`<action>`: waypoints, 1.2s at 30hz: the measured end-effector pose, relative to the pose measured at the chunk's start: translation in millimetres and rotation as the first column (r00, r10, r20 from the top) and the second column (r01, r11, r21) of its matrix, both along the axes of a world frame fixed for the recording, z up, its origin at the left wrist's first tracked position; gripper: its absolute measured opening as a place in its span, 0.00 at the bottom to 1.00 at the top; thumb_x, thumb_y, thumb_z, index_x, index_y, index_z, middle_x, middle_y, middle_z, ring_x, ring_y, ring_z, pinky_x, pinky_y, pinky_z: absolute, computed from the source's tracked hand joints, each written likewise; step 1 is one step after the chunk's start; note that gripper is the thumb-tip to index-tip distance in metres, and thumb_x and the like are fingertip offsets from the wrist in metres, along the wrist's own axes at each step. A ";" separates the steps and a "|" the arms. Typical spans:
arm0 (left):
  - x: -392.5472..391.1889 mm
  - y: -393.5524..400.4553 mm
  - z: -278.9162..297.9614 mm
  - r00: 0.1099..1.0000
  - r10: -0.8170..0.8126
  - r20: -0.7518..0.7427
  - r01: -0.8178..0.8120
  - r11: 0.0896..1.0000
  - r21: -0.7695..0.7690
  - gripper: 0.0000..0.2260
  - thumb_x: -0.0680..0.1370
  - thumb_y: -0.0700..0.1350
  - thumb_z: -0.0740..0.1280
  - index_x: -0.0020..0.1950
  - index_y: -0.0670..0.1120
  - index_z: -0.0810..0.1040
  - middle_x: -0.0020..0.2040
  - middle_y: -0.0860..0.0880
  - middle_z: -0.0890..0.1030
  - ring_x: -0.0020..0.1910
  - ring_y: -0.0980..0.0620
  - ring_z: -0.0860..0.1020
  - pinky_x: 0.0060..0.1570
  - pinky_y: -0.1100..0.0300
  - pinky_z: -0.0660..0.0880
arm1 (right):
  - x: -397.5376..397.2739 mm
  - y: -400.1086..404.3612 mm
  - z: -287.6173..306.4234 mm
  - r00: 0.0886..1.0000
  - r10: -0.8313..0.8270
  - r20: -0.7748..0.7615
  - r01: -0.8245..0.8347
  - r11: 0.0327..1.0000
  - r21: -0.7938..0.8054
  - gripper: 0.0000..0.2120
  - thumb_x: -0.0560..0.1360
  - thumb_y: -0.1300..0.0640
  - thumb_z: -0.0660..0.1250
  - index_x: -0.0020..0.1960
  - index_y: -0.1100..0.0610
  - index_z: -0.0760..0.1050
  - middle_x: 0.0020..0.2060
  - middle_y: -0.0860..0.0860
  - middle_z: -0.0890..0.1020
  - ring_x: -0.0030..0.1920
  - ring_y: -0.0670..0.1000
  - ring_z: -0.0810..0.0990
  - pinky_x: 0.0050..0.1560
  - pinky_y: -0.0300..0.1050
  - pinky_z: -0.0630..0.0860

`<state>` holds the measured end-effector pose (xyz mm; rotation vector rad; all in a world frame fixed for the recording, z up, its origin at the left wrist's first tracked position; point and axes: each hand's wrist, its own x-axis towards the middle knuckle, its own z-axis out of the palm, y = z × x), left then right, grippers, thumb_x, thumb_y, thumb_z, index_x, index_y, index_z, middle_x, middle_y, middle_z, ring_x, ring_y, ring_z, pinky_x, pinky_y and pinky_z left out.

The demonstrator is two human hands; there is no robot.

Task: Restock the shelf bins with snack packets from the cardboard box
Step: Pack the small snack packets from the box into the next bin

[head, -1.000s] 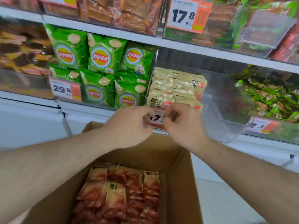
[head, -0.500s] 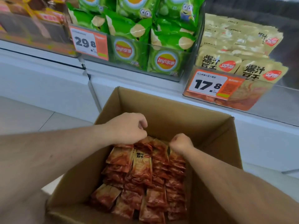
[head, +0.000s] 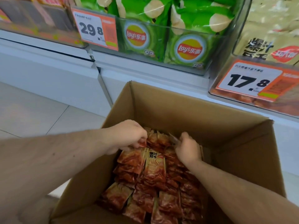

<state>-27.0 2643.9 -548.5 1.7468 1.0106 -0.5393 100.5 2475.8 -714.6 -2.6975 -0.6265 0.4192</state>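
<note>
An open cardboard box (head: 186, 107) stands on the floor below the shelf, holding several red snack packets (head: 155, 172). Both my hands are inside it, at the far end of the pile. My left hand (head: 127, 136) pinches the top edge of a red packet with curled fingers. My right hand (head: 187, 149) curls round the edges of packets on the other side. The clear shelf bin (head: 246, 88) with the 17.8 price tag sits above right, with beige packets (head: 268, 44) in it.
A clear bin of green Lay's chip bags (head: 161, 39) with a 29.8 tag (head: 95, 29) sits above the box. Another bin (head: 37, 23) is at the upper left. White shelf base (head: 48, 68) and pale tiled floor (head: 32, 115) lie to the left.
My hands came down from the 17.8 price tag on the shelf bin into the box. They now grip packets at the far end of the pile. The view tilted down and closer.
</note>
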 end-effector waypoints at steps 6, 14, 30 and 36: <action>-2.7 -1.2 0.4 0.919 0.376 -0.116 -0.391 0.839 -0.378 0.24 0.81 0.58 0.62 0.67 0.41 0.70 0.66 0.40 0.75 0.60 0.41 0.76 0.58 0.42 0.76 | -51.1 -6.4 80.8 0.989 0.149 -0.006 -0.121 0.831 0.543 0.07 0.79 0.59 0.64 0.46 0.49 0.68 0.52 0.43 0.78 0.52 0.45 0.79 0.52 0.35 0.72; -8.8 -1.6 -6.4 0.928 0.373 0.016 -0.353 0.890 -0.288 0.12 0.76 0.30 0.68 0.58 0.37 0.75 0.50 0.37 0.84 0.44 0.39 0.84 0.48 0.44 0.81 | -64.5 -15.5 74.2 0.895 0.428 0.125 -0.431 0.762 0.482 0.12 0.70 0.55 0.64 0.53 0.50 0.69 0.54 0.49 0.79 0.52 0.47 0.79 0.52 0.38 0.75; -15.8 18.6 -37.3 0.955 0.295 0.015 -0.286 0.935 -0.211 0.12 0.77 0.29 0.65 0.55 0.42 0.79 0.51 0.40 0.85 0.52 0.40 0.83 0.58 0.42 0.78 | 1.0 19.6 -59.9 0.983 -0.115 -0.143 0.093 0.984 -0.150 0.10 0.73 0.53 0.71 0.53 0.53 0.81 0.58 0.56 0.77 0.55 0.59 0.79 0.51 0.44 0.74; -18.1 16.9 -36.8 0.937 0.349 -0.022 -0.344 0.909 -0.235 0.10 0.79 0.29 0.60 0.55 0.41 0.75 0.54 0.36 0.83 0.42 0.42 0.82 0.43 0.53 0.79 | -0.2 6.9 -8.6 0.997 -0.056 -0.045 0.060 0.993 0.100 0.01 0.80 0.60 0.58 0.50 0.55 0.67 0.45 0.56 0.78 0.46 0.62 0.78 0.44 0.50 0.75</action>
